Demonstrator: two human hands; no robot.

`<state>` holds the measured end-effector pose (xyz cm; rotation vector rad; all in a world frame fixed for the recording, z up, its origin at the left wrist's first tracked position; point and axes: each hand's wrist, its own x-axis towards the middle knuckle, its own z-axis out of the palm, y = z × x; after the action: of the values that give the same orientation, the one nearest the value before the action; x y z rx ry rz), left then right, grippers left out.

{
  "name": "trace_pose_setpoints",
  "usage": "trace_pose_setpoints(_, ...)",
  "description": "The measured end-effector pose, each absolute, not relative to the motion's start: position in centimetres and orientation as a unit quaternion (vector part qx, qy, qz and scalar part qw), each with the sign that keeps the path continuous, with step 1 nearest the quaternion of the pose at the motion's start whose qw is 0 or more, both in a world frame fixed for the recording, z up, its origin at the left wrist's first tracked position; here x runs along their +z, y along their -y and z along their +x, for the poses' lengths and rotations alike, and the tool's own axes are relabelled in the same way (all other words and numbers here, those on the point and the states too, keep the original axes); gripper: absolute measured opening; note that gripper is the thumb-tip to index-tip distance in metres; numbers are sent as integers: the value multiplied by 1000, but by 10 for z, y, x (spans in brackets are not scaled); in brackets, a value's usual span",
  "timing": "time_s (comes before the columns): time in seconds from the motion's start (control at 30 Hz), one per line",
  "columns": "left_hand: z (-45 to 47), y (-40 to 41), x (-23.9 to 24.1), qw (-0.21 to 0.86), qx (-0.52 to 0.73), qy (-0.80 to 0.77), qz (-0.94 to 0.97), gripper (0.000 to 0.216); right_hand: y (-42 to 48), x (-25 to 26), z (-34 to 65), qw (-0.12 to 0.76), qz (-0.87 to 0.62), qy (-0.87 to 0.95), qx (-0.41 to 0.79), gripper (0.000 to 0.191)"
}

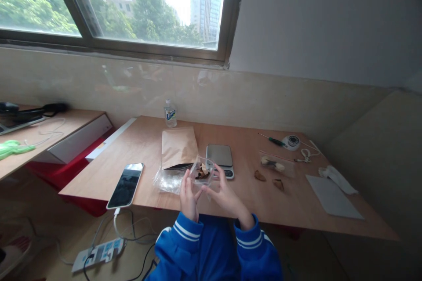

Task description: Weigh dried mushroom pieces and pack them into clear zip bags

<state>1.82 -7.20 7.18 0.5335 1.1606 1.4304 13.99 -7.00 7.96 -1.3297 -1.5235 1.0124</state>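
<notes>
Between my two hands is a small clear plastic bag with brown and pale dried pieces in it. My left hand grips the bag's left side, and my right hand has its thumb and fingers on the right side. Just behind the bag sits a kitchen scale with a grey plate. A brown paper pouch lies flat to the left, its dark mouth facing me. Crumpled clear plastic rests below the pouch, close to my left hand.
A phone with a charging cable lies left. At the back stands a bottle. On the right are a zip bag with pale pieces, two brown dried pieces, a screwdriver, a white reel and a white sheet.
</notes>
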Motion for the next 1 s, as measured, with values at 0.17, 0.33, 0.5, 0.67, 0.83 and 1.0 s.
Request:
trace_pose_setpoints(0.17,18,80,80,601,595,-396,358,49,71,91,136,551,-499,539,397,57)
trace_pose_setpoints(0.33,-1,70,81,480,631,-452,409,52,75,109,158,599,-510,495,369,32)
trace_pose_setpoints(0.5,-11,62,87,495,616,-443,424,44,84,113,166,593,-488,495,407,31)
trace_pose_setpoints(0.67,2,73,91,493,605,-444,440,35,85,113,147,562,-484,536,402,33)
trace_pose_setpoints(0.83,0,69,86,458,633,-505,368,37,80,109,149,591,-553,484,331,37)
trace_pose_setpoints(1.0,-9,51,76,489,587,-473,439,35,75,87,177,589,-569,472,328,35)
